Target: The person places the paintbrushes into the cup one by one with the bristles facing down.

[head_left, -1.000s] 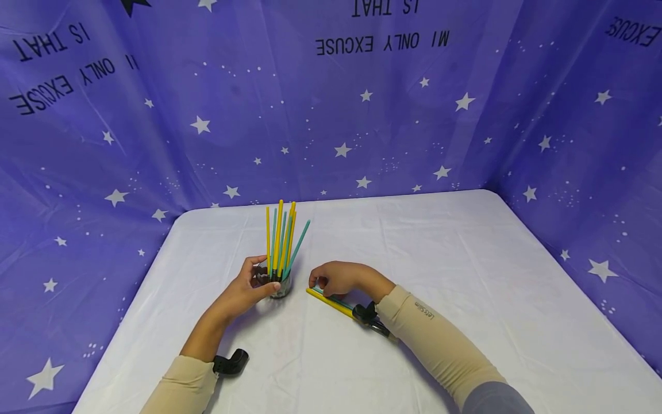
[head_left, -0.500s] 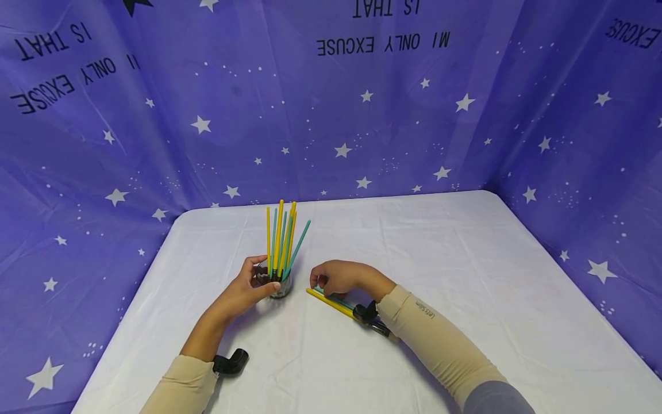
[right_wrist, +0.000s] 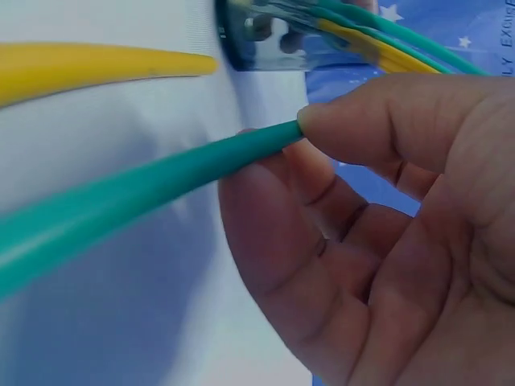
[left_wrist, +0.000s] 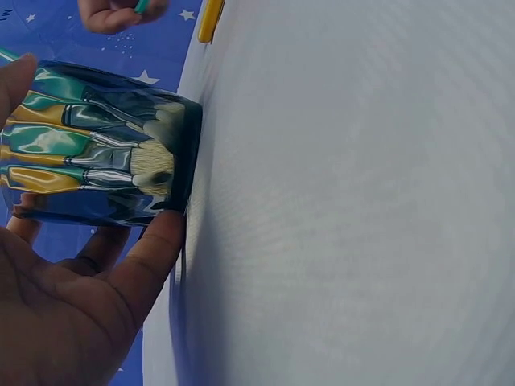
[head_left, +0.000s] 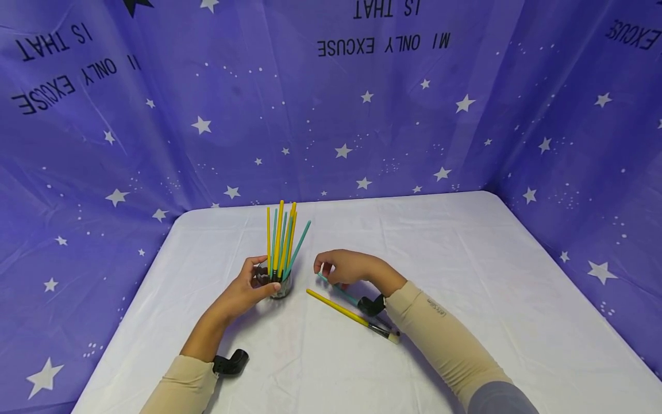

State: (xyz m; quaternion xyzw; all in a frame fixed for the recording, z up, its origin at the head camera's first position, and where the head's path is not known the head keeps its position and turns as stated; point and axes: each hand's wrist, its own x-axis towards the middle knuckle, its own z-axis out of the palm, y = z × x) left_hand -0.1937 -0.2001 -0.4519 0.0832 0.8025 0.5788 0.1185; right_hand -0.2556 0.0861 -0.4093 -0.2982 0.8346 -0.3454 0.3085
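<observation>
In the head view, my left hand (head_left: 240,296) grips a clear glass (head_left: 285,288) standing on the table. Yellow and teal paintbrushes (head_left: 281,244) stand in it, handles up; the left wrist view shows their bristles (left_wrist: 153,165) near the glass's bottom. To the right of the glass, my right hand (head_left: 349,268) pinches a teal paintbrush (right_wrist: 121,189) between thumb and fingers at its handle end. That brush slants down to the right, its far part running behind the wrist camera. Below it, a yellow paintbrush (head_left: 338,308) with pale bristles lies on the table.
A white cloth covers the table (head_left: 439,241). Behind and at both sides hangs a purple curtain (head_left: 310,115) with stars and upside-down lettering. Each wrist carries a black camera, the left one (head_left: 231,363) close over the cloth.
My right hand has moved up and slightly right, bringing the teal paintbrush's handle end away from the yellow one. The left hand and the glass have stayed in place.
</observation>
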